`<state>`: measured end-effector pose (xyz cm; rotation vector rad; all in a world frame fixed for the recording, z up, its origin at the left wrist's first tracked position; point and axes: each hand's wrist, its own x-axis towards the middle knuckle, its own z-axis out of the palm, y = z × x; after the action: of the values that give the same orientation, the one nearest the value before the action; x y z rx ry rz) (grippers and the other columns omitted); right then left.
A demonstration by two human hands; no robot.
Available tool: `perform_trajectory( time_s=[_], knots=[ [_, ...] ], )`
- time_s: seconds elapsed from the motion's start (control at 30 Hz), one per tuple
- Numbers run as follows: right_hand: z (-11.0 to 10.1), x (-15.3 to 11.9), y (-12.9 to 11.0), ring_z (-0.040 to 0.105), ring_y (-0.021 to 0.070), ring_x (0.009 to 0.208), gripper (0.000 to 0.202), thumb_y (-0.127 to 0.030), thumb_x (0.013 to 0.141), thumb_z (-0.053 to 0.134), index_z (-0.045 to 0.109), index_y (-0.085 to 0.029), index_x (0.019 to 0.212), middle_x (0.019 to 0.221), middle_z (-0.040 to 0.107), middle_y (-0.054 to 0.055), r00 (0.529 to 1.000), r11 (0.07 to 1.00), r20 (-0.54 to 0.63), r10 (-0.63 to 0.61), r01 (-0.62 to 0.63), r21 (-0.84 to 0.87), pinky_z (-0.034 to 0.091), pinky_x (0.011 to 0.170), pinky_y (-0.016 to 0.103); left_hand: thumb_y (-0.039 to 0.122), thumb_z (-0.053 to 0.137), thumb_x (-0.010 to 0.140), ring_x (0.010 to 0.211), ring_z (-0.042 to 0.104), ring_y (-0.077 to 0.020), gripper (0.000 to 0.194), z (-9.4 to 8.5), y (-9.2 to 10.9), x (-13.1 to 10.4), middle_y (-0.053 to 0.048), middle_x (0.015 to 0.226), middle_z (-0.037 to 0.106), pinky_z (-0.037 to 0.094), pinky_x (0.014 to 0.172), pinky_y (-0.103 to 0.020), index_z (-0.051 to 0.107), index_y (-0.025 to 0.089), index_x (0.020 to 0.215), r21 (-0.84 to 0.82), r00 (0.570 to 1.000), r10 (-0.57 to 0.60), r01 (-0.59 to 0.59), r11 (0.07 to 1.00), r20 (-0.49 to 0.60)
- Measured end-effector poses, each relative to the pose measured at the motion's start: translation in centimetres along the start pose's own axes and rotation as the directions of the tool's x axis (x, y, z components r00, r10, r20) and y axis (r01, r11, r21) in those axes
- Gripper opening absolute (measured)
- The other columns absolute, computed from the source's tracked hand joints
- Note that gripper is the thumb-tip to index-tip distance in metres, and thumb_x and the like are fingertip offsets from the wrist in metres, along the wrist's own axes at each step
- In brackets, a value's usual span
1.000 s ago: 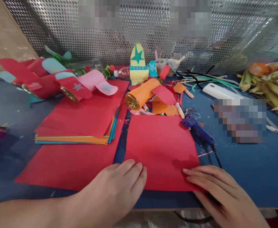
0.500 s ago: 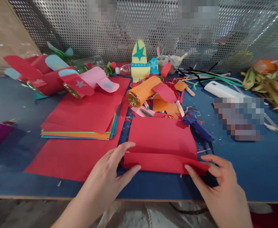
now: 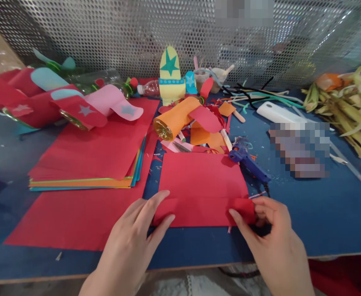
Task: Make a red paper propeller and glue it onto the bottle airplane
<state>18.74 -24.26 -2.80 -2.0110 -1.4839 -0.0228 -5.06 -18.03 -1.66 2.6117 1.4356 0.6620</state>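
Observation:
A red sheet of paper lies on the blue table in front of me, its near edge folded over into a strip. My left hand grips the left end of that fold between thumb and forefinger. At the right end, my right hand pinches the folded strip, thumb on top and the other fingers curled behind the paper. A blue glue gun rests by the sheet's upper right corner. Just beyond the sheet lies an orange paper-wrapped bottle with red paper pieces.
To the left sits a stack of coloured paper. Behind it stand red paper-covered bottle planes. A yellow paper piece with a green star stands at the back. On the right are a white-handled tool and dry corn husks.
The folded strip now lies flatter and straighter along the near edge. My right hand has drawn in, its fingers closer together. The whole view has shifted slightly.

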Motion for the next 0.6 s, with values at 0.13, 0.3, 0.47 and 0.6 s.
perform_trajectory(
  time_s=[0.13, 0.3, 0.47, 0.6],
  knots=[
    [-0.17, -0.34, 0.22, 0.063, 0.0147, 0.056, 0.030, -0.050, 0.086, 0.054, 0.051, -0.022, 0.097, 0.073, 0.064, 0.001, 1.000, 1.000, -0.002, 0.025, -0.025, -0.013, 0.048, 0.046, 0.021, 0.035, 0.039, 0.098, 0.076, 0.066, -0.0192, 0.029, 0.11, 0.06, 0.30, -0.004, 0.080, 0.065, 0.054, 0.062, -0.029, 0.049, 0.018, 0.119, 0.041, 0.999, 0.022, -0.020, 0.999, -0.030],
    [-0.42, -0.33, 0.36, 0.063, 0.0144, 0.055, 0.031, -0.051, 0.092, 0.044, 0.054, -0.021, 0.090, 0.068, 0.063, 0.001, 0.996, 0.991, -0.008, -0.086, 0.084, -0.107, 0.047, 0.050, 0.023, 0.034, 0.036, 0.098, 0.071, 0.065, -0.0185, 0.027, 0.21, 0.21, 0.49, -0.004, 0.080, 0.067, 0.056, 0.064, -0.032, 0.051, 0.016, 0.113, 0.084, 0.998, 0.060, -0.057, 0.995, -0.035],
    [-0.54, 0.06, 0.20, 0.063, 0.0137, 0.058, 0.029, -0.043, 0.095, 0.041, 0.056, -0.020, 0.085, 0.070, 0.063, 0.002, 0.983, 0.976, 0.034, -0.180, 0.183, -0.116, 0.047, 0.051, 0.023, 0.029, 0.028, 0.100, 0.074, 0.065, -0.0195, 0.032, -0.03, 0.13, 0.64, -0.005, 0.080, 0.068, 0.057, 0.066, -0.033, 0.057, 0.017, 0.106, 0.078, 0.996, 0.089, -0.086, 0.993, -0.033],
    [-0.63, 0.06, 0.17, 0.063, 0.0153, 0.060, 0.027, -0.040, 0.095, 0.042, 0.056, -0.020, 0.085, 0.070, 0.062, 0.002, 0.980, 0.974, 0.053, -0.192, 0.197, -0.112, 0.046, 0.051, 0.024, 0.028, 0.036, 0.097, 0.077, 0.062, -0.0209, 0.026, -0.15, 0.25, 0.55, -0.007, 0.084, 0.064, 0.057, 0.070, -0.038, 0.058, 0.016, 0.104, 0.061, 0.998, 0.058, -0.058, 0.996, -0.012]
  ],
)
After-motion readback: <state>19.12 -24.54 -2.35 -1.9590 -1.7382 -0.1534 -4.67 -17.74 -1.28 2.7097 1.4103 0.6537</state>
